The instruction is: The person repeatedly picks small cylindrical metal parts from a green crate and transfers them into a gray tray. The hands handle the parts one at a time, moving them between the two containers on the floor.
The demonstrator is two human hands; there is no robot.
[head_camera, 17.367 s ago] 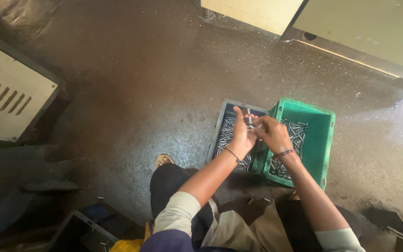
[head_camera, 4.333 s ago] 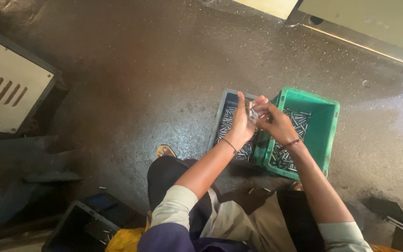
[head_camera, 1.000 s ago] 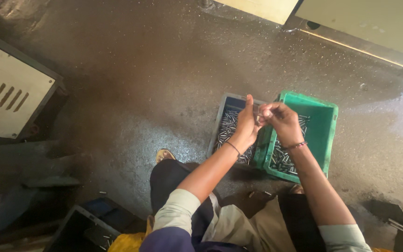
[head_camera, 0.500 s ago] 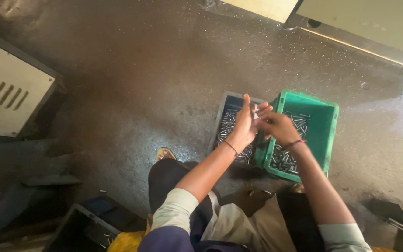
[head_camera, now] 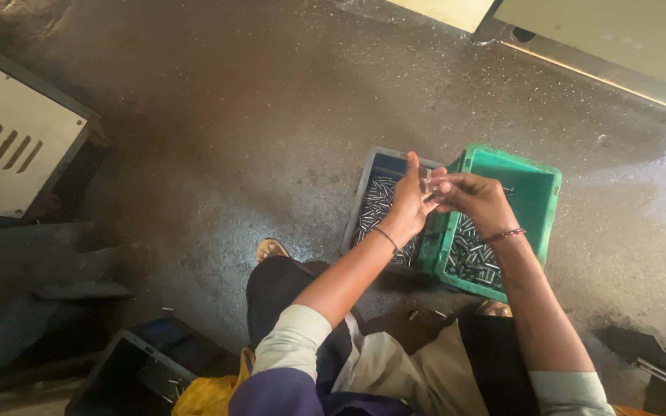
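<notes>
Lighting: warm, uneven daylight from the upper right. Floor (head_camera: pixel 233 115): glare patch at its right edge, wet-looking sheen across the middle, deep shadow at its left edge and lower left corner. Sharpness: soft throughout; small metal parts in the crates unresolved. Edges: slight wide-angle bending.

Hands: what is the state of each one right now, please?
Left hand: fingers mostly open, thumb up, touching a small metal part.
Right hand: closed, pinching the same part above the crates.
</notes>
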